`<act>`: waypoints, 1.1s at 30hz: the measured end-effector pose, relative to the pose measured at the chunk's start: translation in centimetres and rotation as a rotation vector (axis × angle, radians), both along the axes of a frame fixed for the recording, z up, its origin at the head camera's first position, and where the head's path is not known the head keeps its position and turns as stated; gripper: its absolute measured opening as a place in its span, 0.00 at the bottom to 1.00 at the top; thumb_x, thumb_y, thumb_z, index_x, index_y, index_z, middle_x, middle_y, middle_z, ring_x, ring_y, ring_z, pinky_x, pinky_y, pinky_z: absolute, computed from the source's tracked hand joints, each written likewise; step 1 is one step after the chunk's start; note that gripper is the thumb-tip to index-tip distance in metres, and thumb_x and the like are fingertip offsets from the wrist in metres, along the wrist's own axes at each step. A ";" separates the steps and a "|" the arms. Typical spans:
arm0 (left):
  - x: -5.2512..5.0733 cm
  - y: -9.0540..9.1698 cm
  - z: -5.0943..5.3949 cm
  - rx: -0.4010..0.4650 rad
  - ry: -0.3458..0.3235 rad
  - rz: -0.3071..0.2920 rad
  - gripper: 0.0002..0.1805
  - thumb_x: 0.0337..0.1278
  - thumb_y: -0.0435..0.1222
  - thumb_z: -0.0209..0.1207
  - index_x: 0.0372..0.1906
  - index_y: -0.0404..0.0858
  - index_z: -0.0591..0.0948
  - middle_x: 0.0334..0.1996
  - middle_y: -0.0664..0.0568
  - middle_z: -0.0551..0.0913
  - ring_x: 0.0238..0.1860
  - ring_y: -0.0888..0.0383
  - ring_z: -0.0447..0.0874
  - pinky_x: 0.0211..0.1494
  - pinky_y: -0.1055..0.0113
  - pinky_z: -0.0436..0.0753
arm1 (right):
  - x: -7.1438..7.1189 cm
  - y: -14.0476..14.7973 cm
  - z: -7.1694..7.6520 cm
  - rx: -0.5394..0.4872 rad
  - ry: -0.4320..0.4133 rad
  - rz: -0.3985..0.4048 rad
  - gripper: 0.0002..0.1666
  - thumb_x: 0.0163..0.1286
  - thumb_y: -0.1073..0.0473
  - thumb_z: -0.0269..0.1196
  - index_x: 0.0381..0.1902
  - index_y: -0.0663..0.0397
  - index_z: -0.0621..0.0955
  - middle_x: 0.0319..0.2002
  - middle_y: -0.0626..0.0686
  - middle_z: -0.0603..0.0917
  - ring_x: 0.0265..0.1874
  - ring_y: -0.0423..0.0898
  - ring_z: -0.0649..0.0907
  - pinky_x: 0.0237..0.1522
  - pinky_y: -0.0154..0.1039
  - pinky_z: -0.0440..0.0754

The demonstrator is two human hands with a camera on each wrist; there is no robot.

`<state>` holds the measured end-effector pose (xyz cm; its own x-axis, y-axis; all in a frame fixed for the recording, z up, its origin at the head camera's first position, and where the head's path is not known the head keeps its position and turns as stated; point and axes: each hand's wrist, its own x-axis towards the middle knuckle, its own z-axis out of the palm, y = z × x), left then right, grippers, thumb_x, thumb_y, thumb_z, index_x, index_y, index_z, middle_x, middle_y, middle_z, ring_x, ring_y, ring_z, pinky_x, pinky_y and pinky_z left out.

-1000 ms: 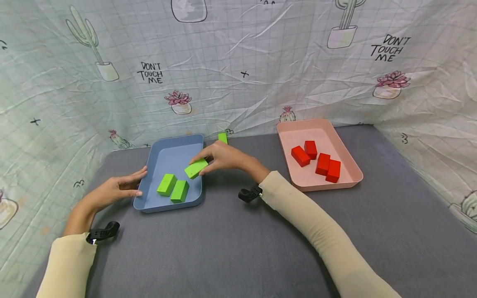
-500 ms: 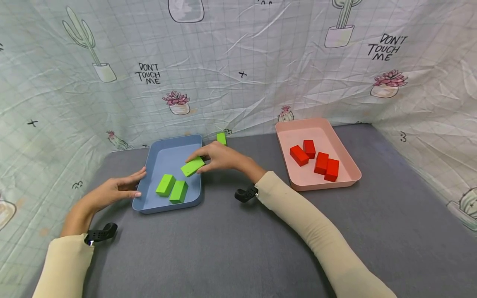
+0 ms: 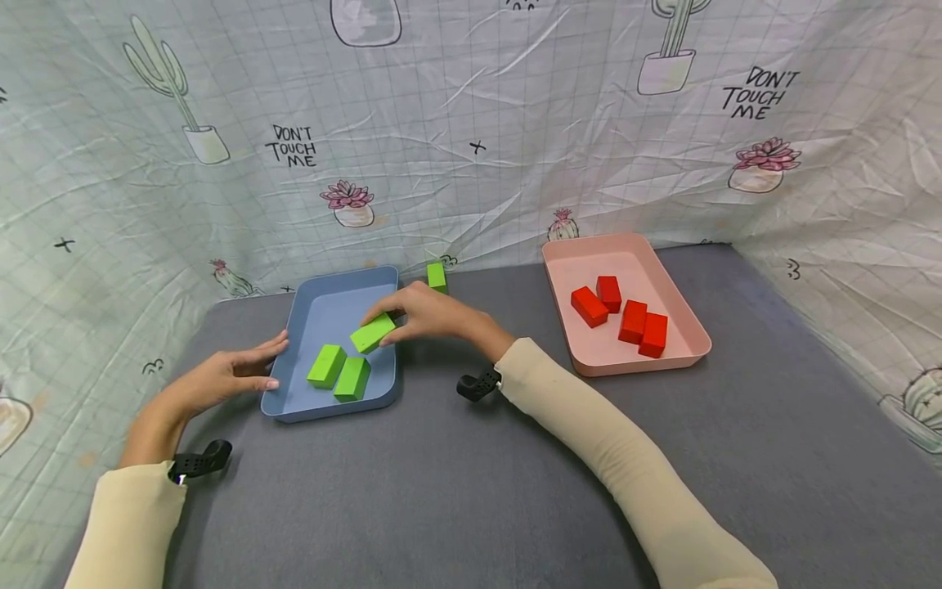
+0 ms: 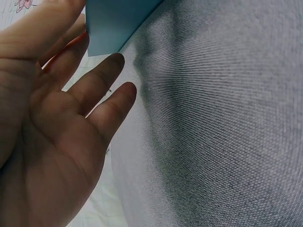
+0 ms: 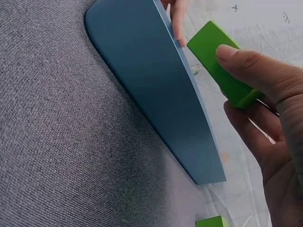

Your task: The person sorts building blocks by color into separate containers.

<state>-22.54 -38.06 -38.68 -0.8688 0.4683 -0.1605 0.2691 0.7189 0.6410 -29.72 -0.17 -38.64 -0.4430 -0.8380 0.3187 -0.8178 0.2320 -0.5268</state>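
Between thumb and fingers, my right hand (image 3: 427, 313) pinches a green block (image 3: 372, 333) over the right side of the blue tray (image 3: 324, 286). The right wrist view shows this green block (image 5: 222, 71) held above the tray's wall (image 5: 147, 80). Two more green blocks (image 3: 327, 366) lie side by side on the tray floor. At the tray's left edge, my left hand (image 3: 221, 378) rests with its fingers extended, touching the rim. In the left wrist view the left hand's palm (image 4: 57, 127) shows, with a corner of the tray (image 4: 113, 23) by the fingers.
Behind my right hand, another green block (image 3: 437, 277) lies on the grey table (image 3: 456, 491), close to the cloth backdrop (image 3: 441, 164). A pink tray (image 3: 625, 366) stands at the right with several red blocks (image 3: 633, 321) in it.
My right hand has moved a little to the left with the green block, further over the blue tray. The left hand stays at the tray's rim.
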 end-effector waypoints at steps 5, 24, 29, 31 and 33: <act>-0.1 0.1 0.1 -0.017 0.000 0.009 0.42 0.64 0.46 0.67 0.78 0.41 0.63 0.80 0.49 0.54 0.79 0.39 0.47 0.56 0.93 0.57 | -0.1 -0.2 0.2 0.004 0.056 0.000 0.25 0.62 0.55 0.75 0.58 0.45 0.86 0.55 0.44 0.87 0.51 0.35 0.84 0.51 0.37 0.80; -0.2 0.1 0.1 -0.035 -0.025 0.038 0.42 0.65 0.46 0.66 0.79 0.44 0.62 0.80 0.52 0.52 0.79 0.38 0.46 0.55 0.94 0.56 | -1.1 -0.6 1.2 0.116 0.026 -0.049 0.26 0.62 0.54 0.75 0.59 0.45 0.86 0.52 0.44 0.88 0.41 0.35 0.82 0.45 0.29 0.77; -0.1 -0.1 0.0 -0.041 -0.020 0.034 0.42 0.65 0.46 0.67 0.79 0.43 0.63 0.80 0.51 0.53 0.79 0.37 0.47 0.55 0.93 0.58 | -1.1 -0.9 1.1 0.140 0.021 -0.031 0.26 0.63 0.52 0.74 0.60 0.45 0.85 0.54 0.44 0.88 0.44 0.34 0.83 0.46 0.28 0.77; -0.1 0.0 0.1 -0.033 -0.017 0.030 0.42 0.64 0.46 0.67 0.79 0.43 0.63 0.80 0.51 0.54 0.79 0.38 0.47 0.56 0.93 0.58 | -1.1 -1.0 1.2 0.149 0.019 -0.031 0.26 0.64 0.52 0.74 0.60 0.45 0.85 0.53 0.44 0.88 0.44 0.34 0.82 0.46 0.28 0.77; -0.1 0.0 0.1 -0.026 -0.010 0.022 0.42 0.65 0.46 0.66 0.79 0.42 0.63 0.80 0.51 0.54 0.79 0.40 0.48 0.56 0.93 0.59 | -1.2 -1.1 1.2 0.156 0.016 -0.029 0.27 0.63 0.52 0.74 0.61 0.45 0.85 0.53 0.43 0.87 0.43 0.34 0.82 0.46 0.28 0.76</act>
